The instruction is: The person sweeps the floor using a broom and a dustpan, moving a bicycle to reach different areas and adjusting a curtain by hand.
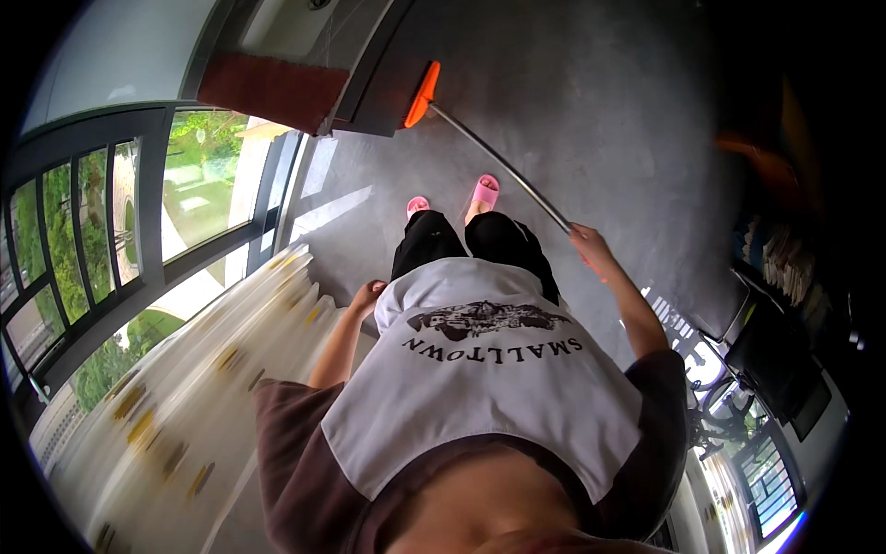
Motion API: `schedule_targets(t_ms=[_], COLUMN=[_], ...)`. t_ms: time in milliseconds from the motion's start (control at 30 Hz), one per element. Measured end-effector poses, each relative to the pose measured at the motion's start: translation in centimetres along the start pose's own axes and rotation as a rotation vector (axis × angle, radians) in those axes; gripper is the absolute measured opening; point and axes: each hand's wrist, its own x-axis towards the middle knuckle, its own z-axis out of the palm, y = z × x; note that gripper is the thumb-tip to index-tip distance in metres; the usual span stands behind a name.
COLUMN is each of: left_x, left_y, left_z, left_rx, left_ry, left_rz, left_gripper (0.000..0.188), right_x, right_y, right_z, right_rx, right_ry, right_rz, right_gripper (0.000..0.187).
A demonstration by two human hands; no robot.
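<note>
My right hand [591,251] is closed round the upper end of a broom's metal handle [503,166], off to the right of my legs. From there the handle slants away to the far left. At its far end the wide orange broom head [422,96] meets the floor along the edge of a dark cabinet base [369,92]. Whether the head has bristles or a rubber edge is too small to tell. My left hand [368,297] hangs beside my hip near the white shirt hem, its fingers curled in, with nothing visible in them.
Grey floor [591,102] stretches ahead and to the right. A reddish-brown mat [272,90] hangs over a ledge at the far left. Windows [208,185] and a pale patterned curtain [203,397] line the left. Dark furniture [780,355] stands at right. I wear pink slippers [485,190].
</note>
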Motion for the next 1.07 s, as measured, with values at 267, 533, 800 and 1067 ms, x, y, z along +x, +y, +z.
schedule_targets(t_ms=[267,533,800,1067], left_x=[-4.6,-9.5,-11.2,-9.1], left_y=[-10.5,-17.6,-14.6,-7.4], left_z=[-8.4,-15.0,-17.4,-16.1], left_rx=[-0.023,0.210,0.122,-0.299], left_ry=[0.068,0.132,0.071,0.011], left_rz=[-0.132,-0.256,-0.283,-0.295], left_gripper=[0.017,0.017,0.016,0.017], right_x=[7.1,10.5,12.5,8.3], right_y=[2.1,4.6,-0.8,0.4], right_z=[11.1,21.3,23.7,17.2], right_rx=[-0.163,-0.165,-0.292,-0.460], right_ry=[-0.024,0.051,0.161,0.215], right_rz=[-0.108,-0.264,-0.107,0.022], right_gripper=[0.032,0.030,0.033,0.033])
